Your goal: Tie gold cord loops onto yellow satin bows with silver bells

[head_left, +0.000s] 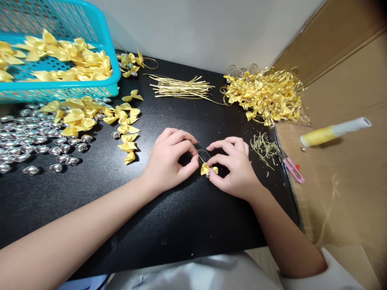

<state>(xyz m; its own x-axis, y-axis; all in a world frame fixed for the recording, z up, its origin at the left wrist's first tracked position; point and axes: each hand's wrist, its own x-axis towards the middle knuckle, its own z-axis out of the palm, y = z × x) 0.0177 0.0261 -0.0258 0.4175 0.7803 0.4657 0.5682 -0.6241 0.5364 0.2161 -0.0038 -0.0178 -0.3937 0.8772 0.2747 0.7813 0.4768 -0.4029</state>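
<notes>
Between my hands is a yellow ribbon bow point(204, 169) with a small silver bell point(207, 175) below it and a loop of gold cord point(204, 151) rising above. My right hand point(234, 167) is closed, its thumb and index finger pinching the bow's right side. My left hand point(173, 159) is also closed, thumb and fingertips together at the left side of the cord loop. Part of the cord is hidden behind the left fingertips. Both hands are just above the black table point(163, 217).
A turquoise basket point(113, 80) of yellow bows stands at back left, with silver bells point(39, 139) and loose bows point(78, 114) before it. Cut gold cords point(181, 88) lie at the back. On the right are finished bows point(263, 94), cord scraps point(263, 149), pink-handled scissors point(292, 169) and a cardboard tube point(335, 132).
</notes>
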